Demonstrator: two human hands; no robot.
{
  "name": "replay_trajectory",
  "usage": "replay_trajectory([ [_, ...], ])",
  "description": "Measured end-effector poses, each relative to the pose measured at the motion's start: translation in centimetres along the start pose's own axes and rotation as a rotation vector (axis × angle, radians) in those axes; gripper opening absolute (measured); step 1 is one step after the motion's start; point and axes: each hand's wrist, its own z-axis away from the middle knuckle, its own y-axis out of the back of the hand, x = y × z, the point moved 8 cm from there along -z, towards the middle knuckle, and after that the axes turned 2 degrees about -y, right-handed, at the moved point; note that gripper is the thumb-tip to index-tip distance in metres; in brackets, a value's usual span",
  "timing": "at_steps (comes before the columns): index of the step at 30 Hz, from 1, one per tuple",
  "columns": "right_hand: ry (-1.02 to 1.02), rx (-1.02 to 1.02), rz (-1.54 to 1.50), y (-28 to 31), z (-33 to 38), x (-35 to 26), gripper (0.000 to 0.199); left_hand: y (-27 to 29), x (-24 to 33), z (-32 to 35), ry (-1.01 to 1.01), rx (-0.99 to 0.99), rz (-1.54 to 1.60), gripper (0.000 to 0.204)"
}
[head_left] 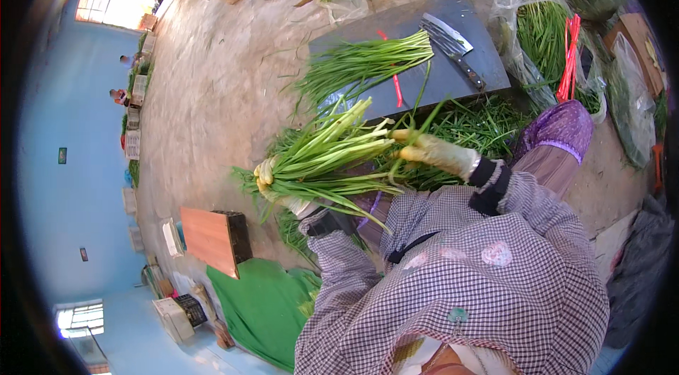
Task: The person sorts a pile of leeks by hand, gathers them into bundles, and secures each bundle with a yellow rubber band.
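Note:
A loose bunch of long green chives (339, 142) with pale cut ends is gripped near its leafy end by my gloved left hand (272, 180); its stalks fan out to the right. My gloved right hand (442, 152) is at the pale ends, fingers drawn together; whatever is between them is hard to make out. Beyond both hands, a neater bundle of chives (368, 60) lies on a dark board (453, 14), across a red tie strip (397, 89). A knife (460, 57) with a black handle rests beside that bundle's cut ends.
Loose green trimmings (474, 127) are heaped below the board, by my knees. On the right stands a clear plastic bag of chives (541, 28) with red tie strips (569, 57) on it. A green cloth (258, 311) and an orange-brown panel (209, 241) are at lower left.

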Motion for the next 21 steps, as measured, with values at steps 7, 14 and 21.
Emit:
replay_trajectory([
  [7, 0.082, -0.057, 0.173, 1.0, 0.2, 0.3, 0.025, -0.6, 0.4, -0.2, -0.049, 0.026, 0.038, 0.008],
  [14, -0.103, 0.125, -0.258, 5.3, 2.6, 2.0, 0.033, -3.4, -0.6, -0.3, 0.022, -0.088, 0.132, 0.007],
  [21, 0.111, -0.133, -0.19, -1.7, -1.2, -3.3, 0.041, -7.4, -6.5, 0.0, 0.241, -0.247, 0.157, 0.014],
])
